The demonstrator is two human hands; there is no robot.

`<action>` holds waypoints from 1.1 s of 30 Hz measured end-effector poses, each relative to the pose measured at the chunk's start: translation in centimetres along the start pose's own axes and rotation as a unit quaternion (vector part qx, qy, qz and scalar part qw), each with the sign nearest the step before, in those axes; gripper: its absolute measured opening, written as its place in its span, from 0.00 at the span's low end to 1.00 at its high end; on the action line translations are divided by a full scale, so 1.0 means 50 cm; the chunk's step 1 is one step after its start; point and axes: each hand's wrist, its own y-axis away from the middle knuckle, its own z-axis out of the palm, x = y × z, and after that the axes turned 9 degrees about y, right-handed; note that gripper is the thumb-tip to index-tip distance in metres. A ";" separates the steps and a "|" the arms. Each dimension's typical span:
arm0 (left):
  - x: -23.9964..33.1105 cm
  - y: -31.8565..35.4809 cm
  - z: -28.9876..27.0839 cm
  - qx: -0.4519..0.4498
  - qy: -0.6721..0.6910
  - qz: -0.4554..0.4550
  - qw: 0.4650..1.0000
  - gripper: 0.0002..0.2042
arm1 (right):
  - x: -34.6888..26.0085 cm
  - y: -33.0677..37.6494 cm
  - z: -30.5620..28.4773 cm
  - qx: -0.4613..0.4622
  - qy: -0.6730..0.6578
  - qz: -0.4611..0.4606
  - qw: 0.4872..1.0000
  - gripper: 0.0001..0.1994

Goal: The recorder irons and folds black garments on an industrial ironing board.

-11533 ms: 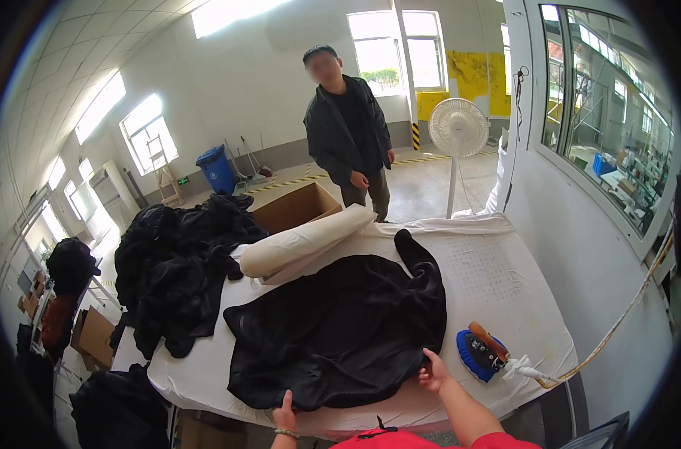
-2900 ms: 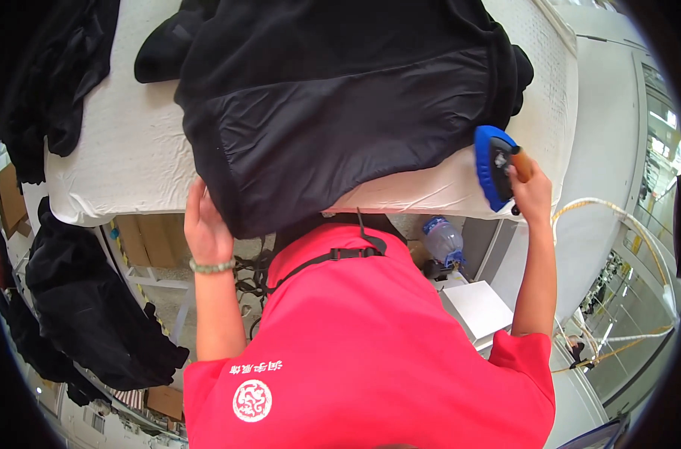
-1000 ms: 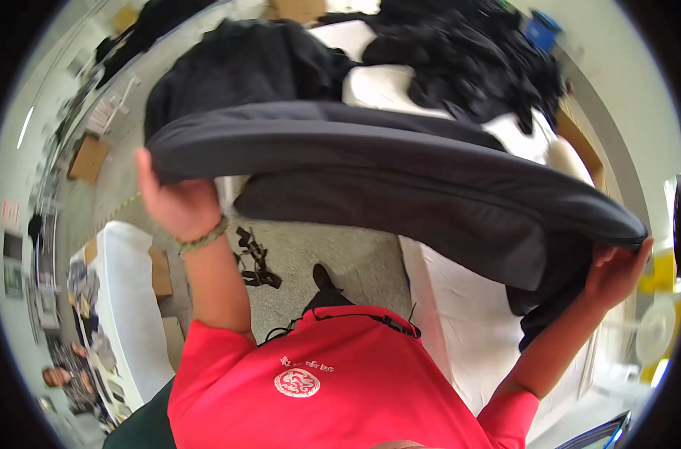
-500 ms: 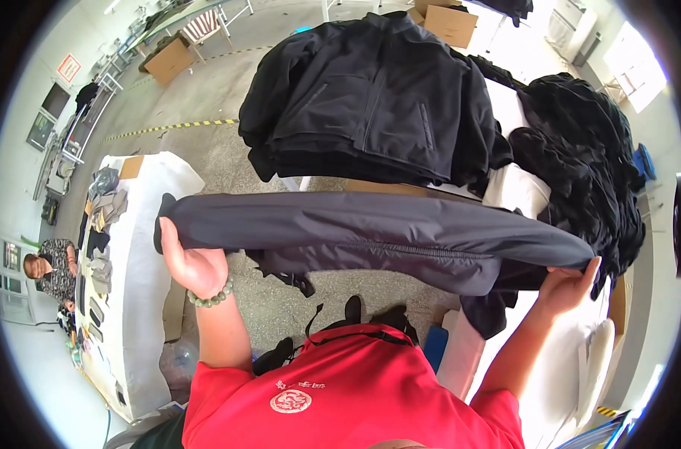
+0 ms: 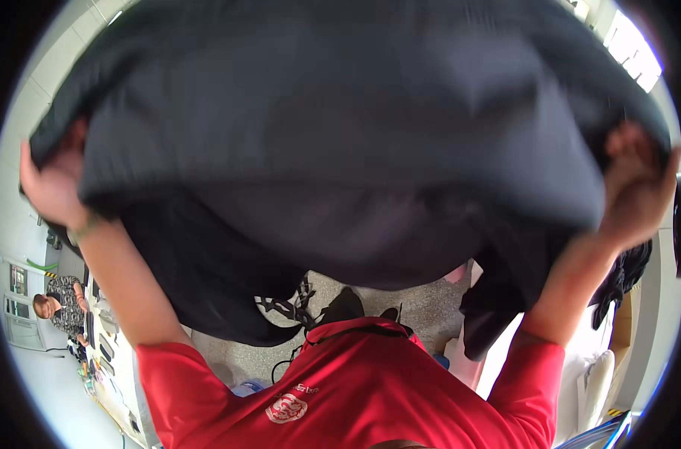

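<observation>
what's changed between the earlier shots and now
The right hand has let go of the blue-edged iron, now out of view, and taken hold of the black garment. Since the last picture, both hands have moved up the view and farther apart, and the garment has opened from a narrow strip into a broad spread. The left hand still holds it; the co-worker remains at the left.

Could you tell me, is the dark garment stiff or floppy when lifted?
The dark garment is probably floppy, since its middle sags between the left hand and the right hand. It may be light for its size, as two hands alone appear to carry it. Its loose hanging parts would likely swing.
</observation>
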 end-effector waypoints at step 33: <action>-1.506 0.288 0.434 -0.545 -0.326 -0.378 0.674 0.30 | 0.719 0.411 -0.048 0.081 0.782 0.260 0.561 0.25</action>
